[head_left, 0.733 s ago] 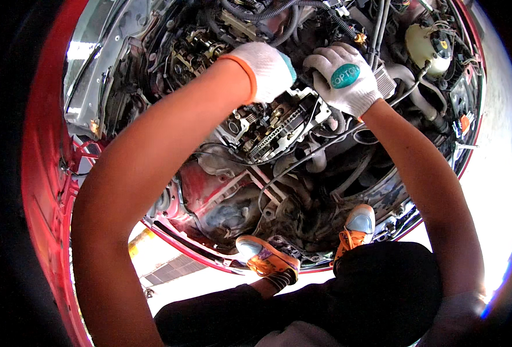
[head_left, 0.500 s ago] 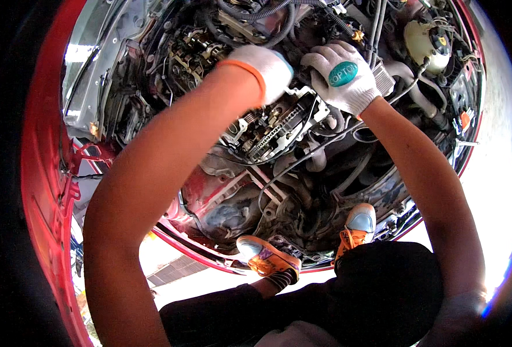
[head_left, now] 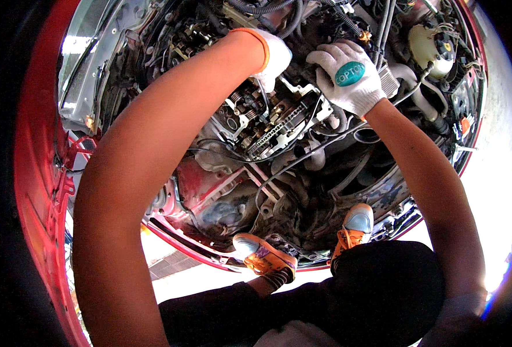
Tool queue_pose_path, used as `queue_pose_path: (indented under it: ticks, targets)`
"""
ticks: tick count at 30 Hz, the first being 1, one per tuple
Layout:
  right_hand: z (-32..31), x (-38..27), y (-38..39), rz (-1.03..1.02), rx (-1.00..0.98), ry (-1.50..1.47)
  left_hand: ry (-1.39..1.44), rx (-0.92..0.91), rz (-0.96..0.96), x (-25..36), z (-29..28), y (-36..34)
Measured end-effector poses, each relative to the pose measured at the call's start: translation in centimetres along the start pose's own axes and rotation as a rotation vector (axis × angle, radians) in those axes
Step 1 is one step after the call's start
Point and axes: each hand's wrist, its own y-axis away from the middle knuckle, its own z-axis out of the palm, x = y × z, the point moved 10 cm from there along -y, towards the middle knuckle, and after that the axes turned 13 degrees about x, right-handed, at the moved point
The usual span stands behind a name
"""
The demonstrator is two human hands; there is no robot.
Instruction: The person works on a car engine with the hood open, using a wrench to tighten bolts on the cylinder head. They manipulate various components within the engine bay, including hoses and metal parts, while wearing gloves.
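Observation:
My left hand (head_left: 276,59), in a white knit glove with an orange cuff, is bent over the top of the opened engine (head_left: 276,124). It looks closed, but its fingertips and whatever they hold are hidden from me. Just below it a thin rod or wire (head_left: 263,97) reaches down among the metal parts. My right hand (head_left: 351,78), gloved in white with a green oval patch, lies over the engine's right side. Its fingers are loosely bent, the thumb stands apart from them, and nothing shows between them. A timing chain (head_left: 276,132) runs along the engine's near end.
Ribbed black hoses (head_left: 293,20) cross the far side. A whitish fluid reservoir (head_left: 429,49) sits at far right. A thin dark cable (head_left: 308,155) crosses in front of the engine. My orange shoes (head_left: 267,254) rest at the bay's near edge. Red bodywork (head_left: 42,191) rises at left.
My left wrist has risen and turned, with the forearm swung farther up, uncovering more of the engine beneath it. My right hand keeps nearly the same place and pose.

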Motion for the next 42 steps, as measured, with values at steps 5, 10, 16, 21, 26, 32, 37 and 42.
queue_pose_path:
  ticks: [5, 10, 16, 21, 26, 32, 37, 42]
  targets:
    - [-0.3, -0.1, -0.1, -0.022, 0.042, 0.030, -0.092, 0.141, -0.043, 1.2, -1.5, 1.6]
    - [-0.2, 0.0, 0.0, -0.012, 0.034, 0.023, -0.114, 0.264, -0.083, 0.1, -2.7, 3.7]
    - [0.0, 0.2, -0.1, 0.019, 0.003, 0.006, 0.611, 0.651, -0.361, -5.2, -2.3, 7.8]
    - [0.2, 0.0, -0.2, -0.008, -0.016, 0.034, 1.991, 1.121, -0.581, -3.4, 4.3, 8.0]
    - [0.3, -0.1, -0.2, -0.031, -0.016, 0.038, 2.117, 1.300, -0.610, -3.0, 5.3, 7.5]
    - [0.1, -0.2, -0.3, -0.035, -0.008, 0.043, 2.321, 1.492, -0.597, -4.1, 6.4, 8.0]
    - [0.0, -0.4, -0.5, -0.061, 0.010, 0.042, 2.270, 1.605, -0.666, -5.4, 5.7, 9.0]
    - [0.2, -0.4, -0.4, -0.053, -0.003, 0.030, 1.884, 1.416, -0.549, -4.6, 2.3, 9.1]
